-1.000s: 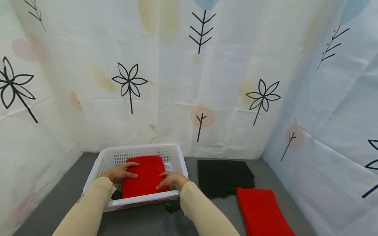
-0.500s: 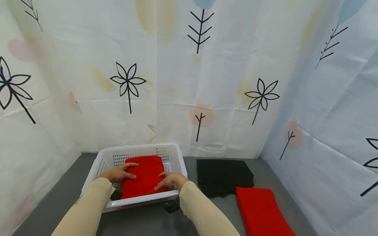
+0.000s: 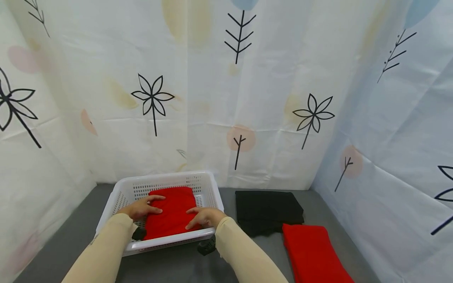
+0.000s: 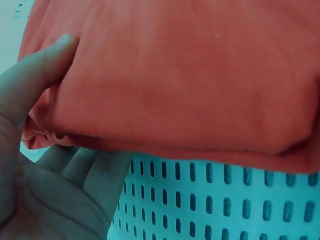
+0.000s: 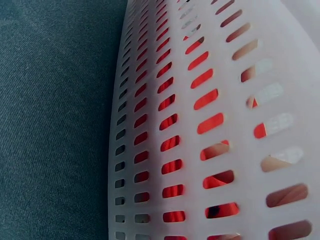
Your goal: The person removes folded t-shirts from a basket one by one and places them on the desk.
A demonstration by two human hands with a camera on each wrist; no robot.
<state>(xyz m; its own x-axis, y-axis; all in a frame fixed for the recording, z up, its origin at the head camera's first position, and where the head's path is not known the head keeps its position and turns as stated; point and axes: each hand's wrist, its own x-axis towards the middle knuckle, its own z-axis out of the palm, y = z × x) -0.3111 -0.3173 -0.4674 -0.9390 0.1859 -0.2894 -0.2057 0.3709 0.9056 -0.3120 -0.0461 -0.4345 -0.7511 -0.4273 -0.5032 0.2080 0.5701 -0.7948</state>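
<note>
A folded red garment (image 3: 171, 212) lies inside a white plastic basket (image 3: 166, 177) at the left of the table. My left hand (image 3: 139, 208) grips its left side; in the left wrist view the thumb (image 4: 47, 65) lies on top and the other fingers pass under the fabric edge. At the right side, my right hand (image 3: 207, 217) reaches over the basket's rim and holds the garment's edge, thumb and a finger on top. Its remaining fingers are hidden in the head view. Through the basket slots (image 5: 210, 123), the right wrist view shows red fabric and bits of skin.
Right of the basket lies a folded black cloth (image 3: 269, 210) on the grey table (image 3: 170, 267). A second folded red garment (image 3: 315, 251) lies nearer, at the right. Patterned white curtains (image 3: 212, 98) stand behind and on both sides.
Both hands stay on the red garment in the basket. A finger of the right hand has moved slightly left over the fabric. The head view has shifted a little.
</note>
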